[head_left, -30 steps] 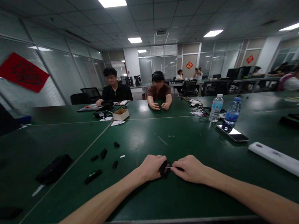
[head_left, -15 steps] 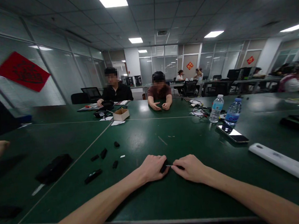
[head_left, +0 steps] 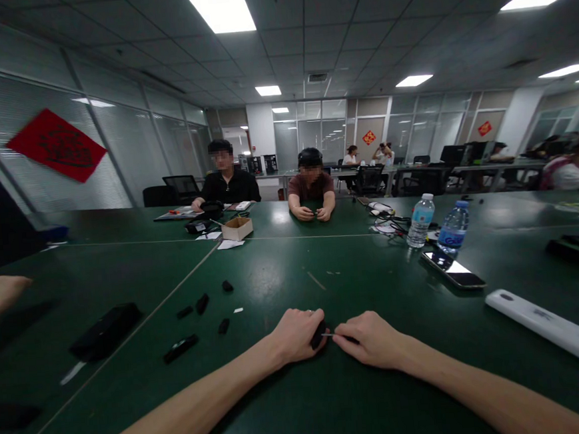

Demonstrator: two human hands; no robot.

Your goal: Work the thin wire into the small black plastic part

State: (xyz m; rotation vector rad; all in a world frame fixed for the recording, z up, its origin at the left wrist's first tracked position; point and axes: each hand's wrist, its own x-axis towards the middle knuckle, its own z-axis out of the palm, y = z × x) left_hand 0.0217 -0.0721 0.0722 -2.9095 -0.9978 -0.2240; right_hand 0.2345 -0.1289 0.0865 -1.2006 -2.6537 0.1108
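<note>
My left hand [head_left: 299, 333] is closed around a small black plastic part [head_left: 318, 336], resting low over the green table. Much of that part is hidden by the fingers. Facing it, my right hand [head_left: 369, 338] pinches a thin metal-shafted tool [head_left: 328, 335] that looks like a small screwdriver. Its shaft points left and its tip meets the black part; whether it sits inside cannot be made out. Left of my hands lie several small black pieces [head_left: 202, 304], a longer black piece [head_left: 180, 348] and a little white chip [head_left: 238, 310].
A black case [head_left: 106, 332] lies farther left, near another person's hand [head_left: 0, 296]. On the right are a phone [head_left: 453, 269], a long white device [head_left: 551, 327] and two water bottles [head_left: 421, 221]. Across the green table [head_left: 284, 404], two people sit near an open box [head_left: 237, 229].
The view has tilted up slightly, so everything sits lower in the picture. My hands keep their grip, and more of the black part shows. The person opposite has brought their hands closer together.
</note>
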